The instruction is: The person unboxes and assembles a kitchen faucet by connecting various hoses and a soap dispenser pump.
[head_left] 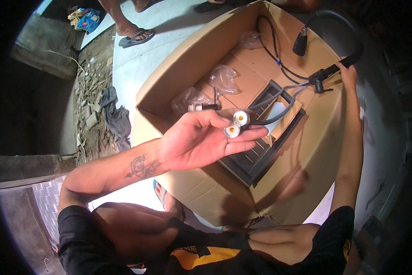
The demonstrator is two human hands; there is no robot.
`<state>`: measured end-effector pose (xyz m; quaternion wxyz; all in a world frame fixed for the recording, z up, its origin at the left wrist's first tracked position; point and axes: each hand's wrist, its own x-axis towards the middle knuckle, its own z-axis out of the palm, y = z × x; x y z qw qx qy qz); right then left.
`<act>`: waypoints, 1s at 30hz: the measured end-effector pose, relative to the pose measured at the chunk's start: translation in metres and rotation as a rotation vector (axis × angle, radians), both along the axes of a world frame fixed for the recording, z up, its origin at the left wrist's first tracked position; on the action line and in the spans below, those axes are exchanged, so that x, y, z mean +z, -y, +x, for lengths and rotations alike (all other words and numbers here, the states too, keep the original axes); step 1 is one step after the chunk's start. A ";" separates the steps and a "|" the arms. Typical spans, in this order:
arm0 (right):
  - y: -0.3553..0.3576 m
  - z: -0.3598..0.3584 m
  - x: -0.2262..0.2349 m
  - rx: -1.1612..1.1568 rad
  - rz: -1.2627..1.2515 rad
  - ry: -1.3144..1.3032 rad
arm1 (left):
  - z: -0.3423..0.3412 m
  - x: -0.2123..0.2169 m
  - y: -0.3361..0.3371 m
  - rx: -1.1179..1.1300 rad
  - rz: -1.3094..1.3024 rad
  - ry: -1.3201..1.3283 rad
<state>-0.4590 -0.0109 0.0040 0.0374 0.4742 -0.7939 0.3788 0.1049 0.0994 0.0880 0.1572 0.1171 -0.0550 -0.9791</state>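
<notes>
Two round, shiny, orange-centred connectors (239, 120) sit pinched between thumb and outstretched fingers of the left hand (192, 140), above a brown cardboard box (192, 64); the right hand (347, 74) grips a black tube (329, 72).

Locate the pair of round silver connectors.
In the head view, the connectors are just right of the picture's centre, held in the left hand over the open cardboard box.

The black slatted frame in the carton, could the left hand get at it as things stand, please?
Probably yes: the carton lies open and the near end of the black slatted frame shows uncovered, though the left hand holds two connectors and might need freeing first.
</notes>
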 end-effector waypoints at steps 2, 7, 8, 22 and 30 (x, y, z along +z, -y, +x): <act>0.000 0.000 -0.004 0.081 -0.017 0.151 | -0.001 -0.001 -0.001 0.045 -0.103 0.061; -0.005 0.006 -0.001 0.104 0.024 0.145 | 0.000 -0.012 0.003 -0.013 -0.365 0.100; -0.007 0.008 0.001 0.051 0.044 0.163 | 0.000 -0.015 0.004 -0.060 -0.461 0.116; 0.005 0.004 0.018 -0.121 -0.085 0.108 | 0.013 -0.049 0.017 -0.003 -0.725 0.292; -0.001 0.009 0.011 -0.165 -0.103 0.035 | 0.020 -0.069 0.018 0.046 -0.453 0.251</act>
